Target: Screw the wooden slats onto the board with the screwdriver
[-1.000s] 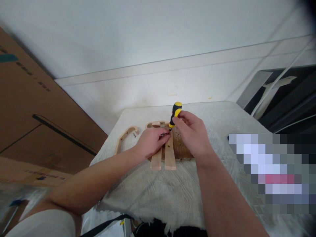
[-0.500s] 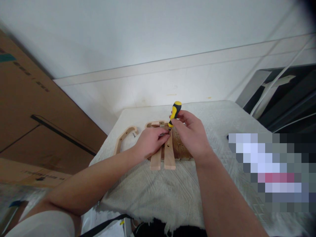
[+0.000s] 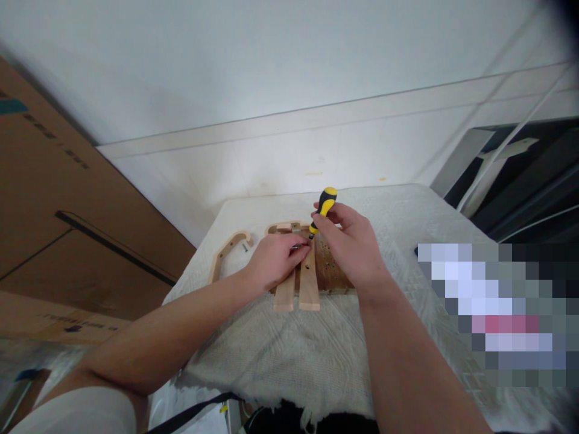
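My right hand point(image 3: 353, 241) is closed around a yellow and black screwdriver point(image 3: 326, 202). The screwdriver leans to the right, its tip pointing down at a pale wooden piece point(image 3: 309, 289) with a hole in it. Close to that tip, my left hand point(image 3: 275, 259) pinches its fingertips together over the wood; a small metallic glint shows there, too small to name. Beside this piece lies a second wooden piece point(image 3: 284, 298), partly under my left hand. Both rest across a brown wooden board point(image 3: 332, 265) with many small holes.
A curved wooden hook-shaped piece point(image 3: 221, 256) lies on the left of the cloth-covered table point(image 3: 398, 211), with a small screw point(image 3: 245, 247) near its curl. Cardboard point(image 3: 90, 199) stands on the left, a white wall point(image 3: 289, 150) behind. Dark panels point(image 3: 534, 181) lean at the right.
The screwdriver's handle has tipped a little further right and turned in my right hand. My left hand stays nearly where it was.
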The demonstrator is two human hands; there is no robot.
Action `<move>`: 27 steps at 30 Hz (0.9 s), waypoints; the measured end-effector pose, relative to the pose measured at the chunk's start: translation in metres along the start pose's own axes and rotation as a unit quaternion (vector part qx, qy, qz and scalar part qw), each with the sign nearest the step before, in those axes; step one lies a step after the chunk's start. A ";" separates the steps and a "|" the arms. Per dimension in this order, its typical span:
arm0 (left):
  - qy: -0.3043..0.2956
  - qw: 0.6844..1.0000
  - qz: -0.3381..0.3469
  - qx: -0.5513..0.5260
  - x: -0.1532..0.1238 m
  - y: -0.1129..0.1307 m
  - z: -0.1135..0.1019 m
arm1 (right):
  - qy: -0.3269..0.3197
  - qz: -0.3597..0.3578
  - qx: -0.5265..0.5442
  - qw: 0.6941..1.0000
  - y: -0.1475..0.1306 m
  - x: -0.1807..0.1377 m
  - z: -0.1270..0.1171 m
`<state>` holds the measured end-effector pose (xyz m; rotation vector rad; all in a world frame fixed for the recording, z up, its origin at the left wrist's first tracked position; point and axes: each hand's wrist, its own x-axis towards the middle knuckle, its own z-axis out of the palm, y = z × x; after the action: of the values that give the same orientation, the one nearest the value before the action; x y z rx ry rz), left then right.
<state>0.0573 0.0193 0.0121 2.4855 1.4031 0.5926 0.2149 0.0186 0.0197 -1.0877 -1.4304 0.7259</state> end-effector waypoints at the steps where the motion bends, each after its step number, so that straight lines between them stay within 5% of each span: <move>1: 0.001 1.000 0.002 0.001 0.000 0.000 0.000 | 0.002 0.000 -0.012 1.000 0.000 0.000 0.000; 7: 0.008 1.000 0.004 0.002 0.000 -0.002 0.001 | 0.034 0.050 -0.036 0.998 0.002 0.001 0.002; 27: 0.000 1.000 0.009 0.000 0.000 -0.001 0.000 | -0.045 0.031 0.070 0.996 0.000 0.000 -0.001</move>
<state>0.0569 0.0199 0.0121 2.5016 1.3813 0.5964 0.2157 0.0188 0.0197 -1.0049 -1.4047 0.9168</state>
